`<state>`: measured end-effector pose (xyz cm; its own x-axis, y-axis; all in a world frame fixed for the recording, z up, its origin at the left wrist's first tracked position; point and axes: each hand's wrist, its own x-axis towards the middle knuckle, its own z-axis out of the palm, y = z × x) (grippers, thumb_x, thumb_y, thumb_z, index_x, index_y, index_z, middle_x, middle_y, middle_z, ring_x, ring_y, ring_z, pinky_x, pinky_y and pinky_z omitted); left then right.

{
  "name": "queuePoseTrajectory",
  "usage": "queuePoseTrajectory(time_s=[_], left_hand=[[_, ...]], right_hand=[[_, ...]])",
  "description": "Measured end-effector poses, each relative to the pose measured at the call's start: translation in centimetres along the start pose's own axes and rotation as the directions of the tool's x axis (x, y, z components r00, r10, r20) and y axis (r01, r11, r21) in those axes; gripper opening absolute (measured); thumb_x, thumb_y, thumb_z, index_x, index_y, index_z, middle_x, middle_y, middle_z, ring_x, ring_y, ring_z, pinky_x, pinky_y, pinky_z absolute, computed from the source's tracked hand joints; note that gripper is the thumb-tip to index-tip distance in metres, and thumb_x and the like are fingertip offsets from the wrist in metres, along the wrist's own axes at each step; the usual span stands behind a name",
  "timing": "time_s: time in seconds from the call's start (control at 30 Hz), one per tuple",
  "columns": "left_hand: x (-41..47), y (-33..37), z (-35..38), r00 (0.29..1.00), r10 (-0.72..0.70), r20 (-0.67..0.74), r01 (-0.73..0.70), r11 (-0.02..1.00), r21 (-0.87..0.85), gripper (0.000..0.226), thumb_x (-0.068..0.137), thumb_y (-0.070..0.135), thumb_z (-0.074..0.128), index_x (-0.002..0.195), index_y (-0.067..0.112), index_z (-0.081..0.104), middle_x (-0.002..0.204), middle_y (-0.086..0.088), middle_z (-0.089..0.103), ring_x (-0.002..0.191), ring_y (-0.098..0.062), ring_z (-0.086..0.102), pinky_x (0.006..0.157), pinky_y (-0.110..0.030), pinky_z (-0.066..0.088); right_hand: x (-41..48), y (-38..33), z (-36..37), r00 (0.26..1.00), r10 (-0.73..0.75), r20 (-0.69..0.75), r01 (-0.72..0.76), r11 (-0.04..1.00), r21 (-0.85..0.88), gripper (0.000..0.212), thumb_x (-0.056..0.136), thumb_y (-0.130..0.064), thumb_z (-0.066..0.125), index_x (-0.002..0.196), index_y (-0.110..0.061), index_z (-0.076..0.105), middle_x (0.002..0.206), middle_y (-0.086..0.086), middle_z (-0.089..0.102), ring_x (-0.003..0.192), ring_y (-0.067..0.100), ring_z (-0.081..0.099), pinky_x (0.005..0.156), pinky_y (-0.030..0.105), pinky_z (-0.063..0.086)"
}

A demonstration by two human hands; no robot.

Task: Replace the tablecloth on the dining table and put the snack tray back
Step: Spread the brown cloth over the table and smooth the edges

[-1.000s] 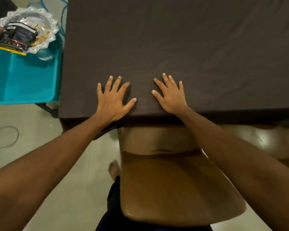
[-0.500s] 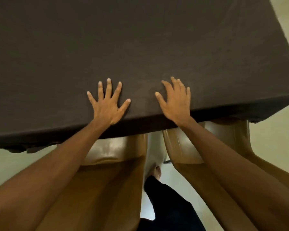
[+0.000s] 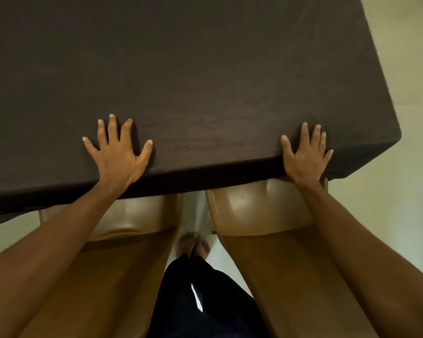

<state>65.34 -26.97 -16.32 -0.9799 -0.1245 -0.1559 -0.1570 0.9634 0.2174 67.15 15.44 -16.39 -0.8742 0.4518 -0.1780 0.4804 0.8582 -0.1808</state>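
Two hands flat on one dark brown tablecloth, which covers the whole surface and fills the upper frame; its far and left edges are cut off, so nothing of the surface underneath shows. Snack tray not in frame. Left hand lower centre-left, palm down, fingers spread apart, pressing the cloth just inside the near edge, gripping nothing. Right hand lower right, also palm down, fingers splayed, heel of the palm right at the near edge close to the right corner. Hands well apart. Both forearms reach in from the bottom corners, bare. Two brown chairs below the cloth overhang, left chair and right chair, seats partly hidden by the arms. Between them a bare foot on the pale floor, dark trouser leg below it, blurry.
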Motion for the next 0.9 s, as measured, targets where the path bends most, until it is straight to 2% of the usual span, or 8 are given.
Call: queuePoseTrajectory(time_s=[0.13,0.23,0.33,0.43,0.53,0.67,0.8,0.9], left_hand=[[0.4,4.8,0.7,0.998,0.058,-0.023,-0.059,0.997,-0.055,0.069,0.093,0.066,0.04,0.149,0.025,0.033,0.164,-0.008,0.019,0.152,-0.033,0.009,0.113,-0.072,0.003],[0.7,10.3,1.7,0.987,0.158,0.02,-0.157,0.986,-0.047,0.071,0.094,0.068,0.036,0.153,0.031,0.025,0.166,-0.003,0.015,0.153,-0.031,0.005,0.114,-0.071,0.002],[1.2,16.7,3.0,0.979,0.202,0.032,-0.2,0.977,-0.068,0.073,0.093,0.071,0.032,0.155,0.035,0.02,0.167,-0.002,0.011,0.153,-0.031,0.0,0.113,-0.071,0.0],[0.6,22.5,4.3,0.97,0.242,0.015,-0.24,0.968,-0.073,0.073,0.093,0.07,0.033,0.156,0.034,0.021,0.166,-0.002,0.013,0.153,-0.03,0.004,0.113,-0.07,0.001],[-0.8,27.0,5.3,0.968,0.25,-0.017,-0.25,0.964,-0.095,0.07,0.093,0.065,0.04,0.153,0.029,0.03,0.163,-0.004,0.025,0.152,-0.028,0.015,0.115,-0.068,0.007],[-2.5,34.0,7.0,0.981,0.193,-0.013,-0.193,0.973,-0.13,0.065,0.093,0.058,0.048,0.149,0.027,0.035,0.16,-0.004,0.03,0.15,-0.026,0.019,0.116,-0.066,0.012],[-2.5,42.0,8.6,0.985,0.172,0.003,-0.172,0.983,-0.068,0.063,0.094,0.053,0.051,0.149,0.025,0.036,0.162,-0.005,0.027,0.151,-0.028,0.016,0.116,-0.069,0.011],[-1.3,48.0,9.1,0.977,0.203,-0.062,-0.204,0.979,-0.014,0.06,0.095,0.05,0.049,0.147,0.023,0.04,0.161,-0.005,0.03,0.151,-0.027,0.018,0.115,-0.069,0.011]], right_hand=[[2.2,-5.1,-1.1,0.948,-0.312,-0.061,0.313,0.949,0.022,0.061,0.101,-0.059,0.035,0.152,-0.027,0.039,0.163,0.007,0.029,0.152,0.028,0.021,0.12,0.059,0.018],[4.3,-9.3,-0.1,0.829,-0.548,0.111,0.551,0.834,0.002,0.061,0.1,-0.063,0.032,0.156,-0.036,0.031,0.166,0.003,0.022,0.154,0.025,0.016,0.121,0.061,0.012],[7.3,-5.9,-0.2,0.865,-0.484,0.136,0.494,0.867,-0.059,0.065,0.098,-0.069,0.026,0.157,-0.042,0.022,0.169,0.0,0.01,0.156,0.023,0.006,0.123,0.059,0.004],[10.5,3.7,-1.9,0.974,-0.226,0.001,0.225,0.973,-0.041,0.073,0.094,-0.076,0.021,0.158,-0.041,0.019,0.17,0.001,0.008,0.156,0.024,0.004,0.123,0.057,0.002],[11.6,12.3,-3.7,0.998,-0.047,-0.041,0.047,0.999,-0.007,0.079,0.092,-0.079,0.017,0.159,-0.036,0.018,0.169,0.004,0.01,0.156,0.026,0.006,0.123,0.058,0.003],[11.4,17.0,-3.5,0.983,-0.14,-0.116,0.137,0.99,-0.035,0.081,0.095,-0.072,0.022,0.16,-0.023,0.025,0.167,0.011,0.018,0.154,0.03,0.014,0.123,0.057,0.008],[10.7,19.8,-4.6,0.963,-0.268,-0.002,0.268,0.963,0.022,0.085,0.096,-0.069,0.029,0.161,-0.017,0.016,0.169,0.011,0.008,0.156,0.028,0.005,0.124,0.051,0.003],[11.5,21.5,-6.8,0.906,-0.418,0.058,0.419,0.908,0.001,0.079,0.097,-0.055,0.043,0.159,-0.012,0.021,0.166,0.015,0.016,0.153,0.032,0.016,0.123,0.05,0.016]])
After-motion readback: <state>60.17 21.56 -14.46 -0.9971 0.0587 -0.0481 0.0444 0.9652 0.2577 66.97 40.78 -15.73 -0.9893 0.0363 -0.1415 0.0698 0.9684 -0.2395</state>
